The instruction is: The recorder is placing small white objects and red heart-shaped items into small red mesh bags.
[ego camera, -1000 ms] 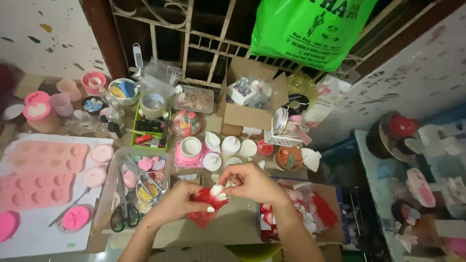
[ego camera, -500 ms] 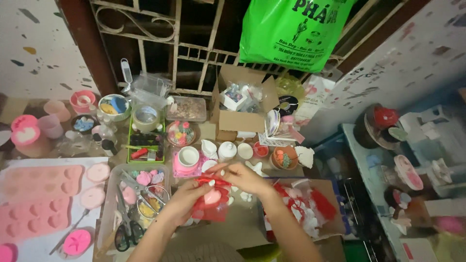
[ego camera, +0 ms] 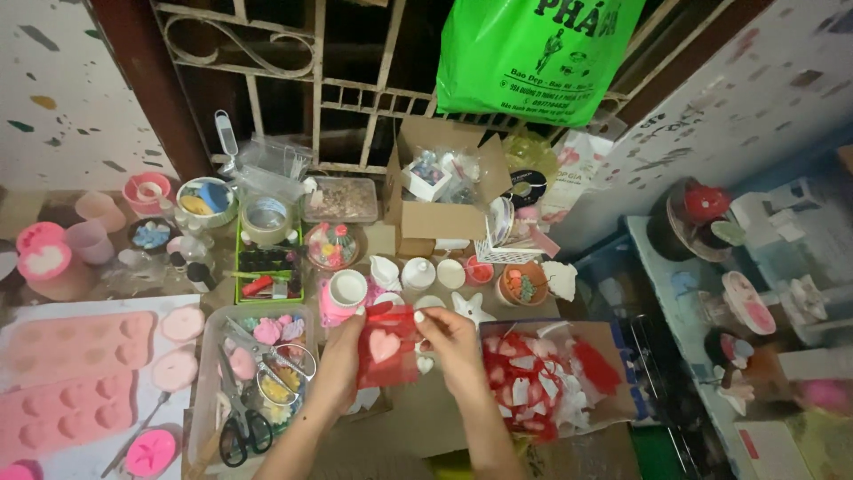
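Observation:
My left hand (ego camera: 336, 364) and my right hand (ego camera: 450, 347) both hold a small sheer red pouch (ego camera: 387, 348) upright between them, above the work surface. A pale pink heart shape (ego camera: 384, 343) shows through the pouch's mesh. My left hand grips the pouch's left edge; my right hand pinches its upper right corner. Just right of my right hand lies a box of red and white pieces (ego camera: 551, 382). A small white heart (ego camera: 426, 364) lies just below my right hand's fingers.
A clear tub (ego camera: 253, 373) with scissors and pink shapes sits at the left. Pink silicone moulds (ego camera: 67, 373) lie further left. White cups, a white star (ego camera: 469, 307), a cardboard box (ego camera: 440, 209) and a green plastic bag (ego camera: 533, 53) stand behind.
The pouch has been turned upright and spread flat between both hands, so the heart inside shows. The camera view has shifted a little downward.

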